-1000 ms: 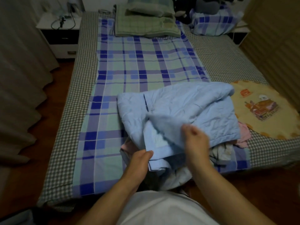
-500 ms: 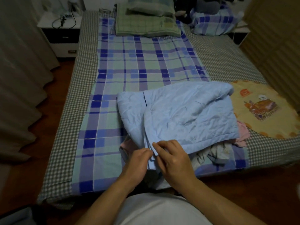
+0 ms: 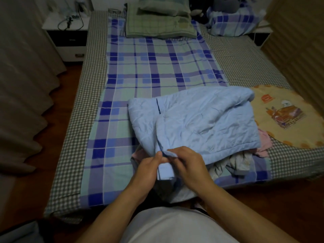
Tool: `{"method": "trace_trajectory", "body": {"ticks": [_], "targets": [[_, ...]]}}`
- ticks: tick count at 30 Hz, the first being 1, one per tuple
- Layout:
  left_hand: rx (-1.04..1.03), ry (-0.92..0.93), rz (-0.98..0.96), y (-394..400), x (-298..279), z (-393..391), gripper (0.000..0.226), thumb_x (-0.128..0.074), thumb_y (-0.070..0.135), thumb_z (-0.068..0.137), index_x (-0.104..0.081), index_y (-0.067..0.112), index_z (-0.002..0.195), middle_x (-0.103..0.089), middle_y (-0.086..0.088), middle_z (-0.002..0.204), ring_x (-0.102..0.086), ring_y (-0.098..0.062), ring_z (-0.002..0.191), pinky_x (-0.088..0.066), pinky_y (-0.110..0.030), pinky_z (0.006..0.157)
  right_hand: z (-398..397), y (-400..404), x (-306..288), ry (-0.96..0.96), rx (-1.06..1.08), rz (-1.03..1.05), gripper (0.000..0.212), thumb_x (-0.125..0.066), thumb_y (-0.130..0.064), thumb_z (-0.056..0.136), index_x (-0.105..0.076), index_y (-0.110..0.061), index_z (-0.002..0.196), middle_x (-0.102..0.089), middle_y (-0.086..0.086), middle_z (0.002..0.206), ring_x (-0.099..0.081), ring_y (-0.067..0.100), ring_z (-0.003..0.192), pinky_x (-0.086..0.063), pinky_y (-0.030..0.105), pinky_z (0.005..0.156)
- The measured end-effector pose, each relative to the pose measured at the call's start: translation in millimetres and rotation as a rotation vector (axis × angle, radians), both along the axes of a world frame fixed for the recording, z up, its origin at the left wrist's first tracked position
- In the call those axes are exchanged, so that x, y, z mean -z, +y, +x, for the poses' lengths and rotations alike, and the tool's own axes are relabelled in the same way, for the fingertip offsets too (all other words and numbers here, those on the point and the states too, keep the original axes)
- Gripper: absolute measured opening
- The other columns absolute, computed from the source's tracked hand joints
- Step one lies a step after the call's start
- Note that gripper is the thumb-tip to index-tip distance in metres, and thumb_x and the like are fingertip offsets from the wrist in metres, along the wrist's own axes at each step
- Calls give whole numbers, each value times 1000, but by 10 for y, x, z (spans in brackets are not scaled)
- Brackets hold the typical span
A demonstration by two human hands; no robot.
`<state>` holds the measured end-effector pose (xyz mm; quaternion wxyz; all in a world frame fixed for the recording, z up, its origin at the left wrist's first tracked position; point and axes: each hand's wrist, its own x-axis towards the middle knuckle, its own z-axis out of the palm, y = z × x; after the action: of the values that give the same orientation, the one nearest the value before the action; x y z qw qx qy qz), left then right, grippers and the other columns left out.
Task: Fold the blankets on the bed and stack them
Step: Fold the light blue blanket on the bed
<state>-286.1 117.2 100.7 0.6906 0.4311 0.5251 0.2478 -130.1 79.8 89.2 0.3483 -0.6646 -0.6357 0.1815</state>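
Both hands meet at the near corner of the light blue blanket (image 3: pixel 201 120). The left hand (image 3: pixel 149 170) and right hand (image 3: pixel 190 163) pinch its edge with curled fingers.

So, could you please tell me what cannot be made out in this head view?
- Pile of pink and pale clothes: mostly hidden under the quilted light blue blanket.
- Blanket's near corner: covered by the left hand and right hand.
- Dark soft toys by the pillows: cut off by the top edge.
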Motion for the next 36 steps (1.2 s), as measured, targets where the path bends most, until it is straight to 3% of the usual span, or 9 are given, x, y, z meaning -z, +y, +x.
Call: {"method": "trace_trajectory", "body": {"ticks": [3,6,11,15,22,28,30,32,36], "targets": [[-141,-26,-3,36,110,-69,31,-61,0,94,-74,24,110,-70,-4,117,-68,-28,107,-60,-37,85,77,93,-152,354,365,-39,16,-62,-13,96,-71,-26,95,-69,-16,89,-64,0,89,-44,12,76],[-293,-40,-81,42,133,-149,60,-68,-10,85,-54,29,128,-63,-4,121,-68,-30,103,-61,-45,78,70,30,-271,225,363,200,19,-59,-8,96,-74,-14,106,-71,-6,100,-64,-1,95,-44,10,84],[-234,-139,-216,-57,-11,-45,22,-63,-10,87,-65,-6,109,-73,-24,96,-69,-31,83,-56,-36,71,-228,-99,79,-64,-38,234,31,-54,-17,98,-69,-9,124,-67,6,120,-61,18,109,-48,28,99],[-156,-166,-246,-95,-68,-4,18,-56,-4,90,-71,1,99,-74,-18,89,-71,-24,79,-57,-31,69,-195,-180,216,-83,-96,252,31,-62,-12,96,-67,-6,126,-67,5,125,-63,21,112,-51,35,98],[-92,-161,-271,-58,-87,52,20,-51,6,97,-68,0,104,-75,-17,93,-73,-26,83,-58,-32,68,-149,-269,179,-72,-147,261,33,-45,-16,104,-65,-3,128,-63,6,133,-57,18,128,-46,35,108],[15,-187,-272,-25,-164,181,21,-51,6,96,-70,12,89,-72,-16,89,-66,-27,85,-53,-36,77,53,-363,146,-72,-175,219,40,-63,-16,94,-60,-6,133,-58,4,139,-53,17,132,-43,36,110],[126,-148,-99,43,-207,251,20,-56,15,96,-72,18,84,-75,-4,90,-68,-17,90,-51,-36,87,110,-311,23,141,70,219,42,-60,-5,88,-69,-25,123,-69,-6,124,-63,9,117,-50,30,101],[242,33,289,229,-199,324,14,-63,26,93,-76,26,88,-75,10,94,-68,-6,95,-51,-31,94,187,-226,-158,377,307,135,64,-60,10,82,-73,-48,106,-74,-18,108,-68,2,103,-53,20,91],[437,301,1105,777,-263,468,33,-68,37,85,-62,21,113,-61,7,115,-54,-11,111,-43,-31,100,388,-234,-414,430,376,153,77,-59,22,81,-74,-51,101,-75,-19,102,-70,4,100,-53,18,87]]}}
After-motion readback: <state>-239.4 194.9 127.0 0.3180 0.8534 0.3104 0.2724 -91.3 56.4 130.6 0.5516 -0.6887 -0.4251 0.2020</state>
